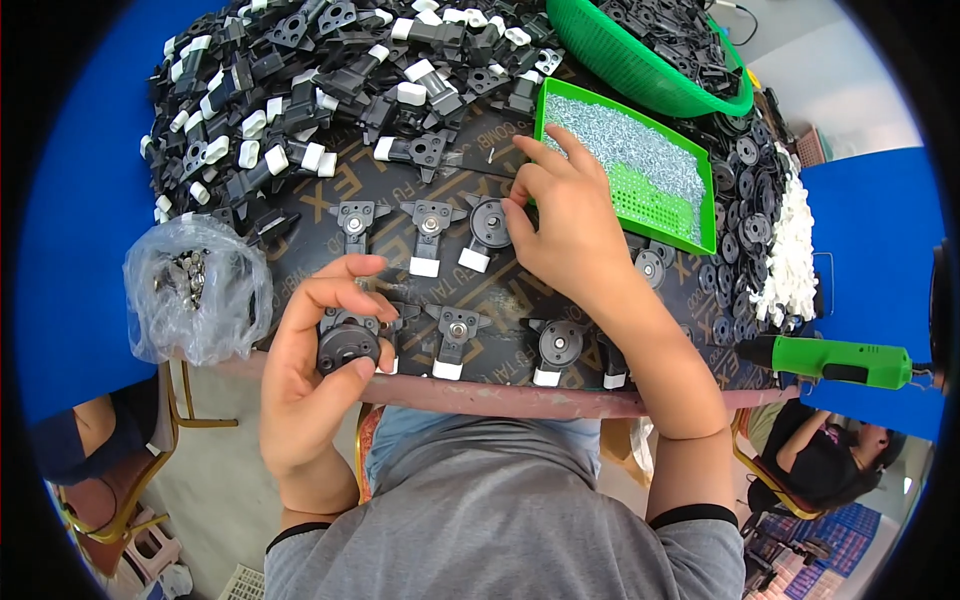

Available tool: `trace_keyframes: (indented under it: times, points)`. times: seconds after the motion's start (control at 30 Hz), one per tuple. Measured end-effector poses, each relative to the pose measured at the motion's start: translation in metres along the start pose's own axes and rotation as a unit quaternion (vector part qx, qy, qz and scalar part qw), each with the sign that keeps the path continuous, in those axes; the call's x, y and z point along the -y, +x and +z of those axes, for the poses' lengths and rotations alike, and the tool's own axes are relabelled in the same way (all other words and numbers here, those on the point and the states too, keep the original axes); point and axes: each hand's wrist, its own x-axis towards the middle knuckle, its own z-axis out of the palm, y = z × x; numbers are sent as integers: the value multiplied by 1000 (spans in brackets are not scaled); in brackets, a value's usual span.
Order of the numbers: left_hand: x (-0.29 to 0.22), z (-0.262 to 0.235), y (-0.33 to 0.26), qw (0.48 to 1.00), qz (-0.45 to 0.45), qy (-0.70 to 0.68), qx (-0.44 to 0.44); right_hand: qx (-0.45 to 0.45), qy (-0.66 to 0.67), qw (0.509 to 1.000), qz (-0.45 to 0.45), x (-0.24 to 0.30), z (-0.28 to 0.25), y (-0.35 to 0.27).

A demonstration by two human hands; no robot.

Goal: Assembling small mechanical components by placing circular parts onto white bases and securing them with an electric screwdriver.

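A black disc (348, 346) was gripped in the left hand (310, 370); the right hand (562, 215), fingers curled, was pressed on a second disc (490, 222).

This is a small assembly workshop. The dark printed board that serves as the surface (400, 195) carries a large heap of black-and-white plastic parts (300, 80), with more of them laid out in rows near the front edge. A green tray of small metal screws (640, 160), a green basket of black pieces (650, 50), stacked black discs (745, 200) and a green power screwdriver (830, 360) stand around it. Another person (830, 460) sits nearby on a metal-framed chair.
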Motion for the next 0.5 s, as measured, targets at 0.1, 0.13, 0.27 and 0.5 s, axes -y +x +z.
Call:
trace_keyframes:
  times: [0.1,0.13,0.27,0.5]
  points:
    - [0,1,1,999,-19,-33,11,-22,-18,1000,-6,1,3,-3]
    - [-1,1,1,999,-24,-35,16,-28,-19,999,-10,2,3,-3]
    - [0,-1,1,998,-40,-40,31,-43,-24,999,-16,5,6,-3]
    - [0,-3,-3,998,-38,-42,25,-36,-87,994,-46,6,2,-2]
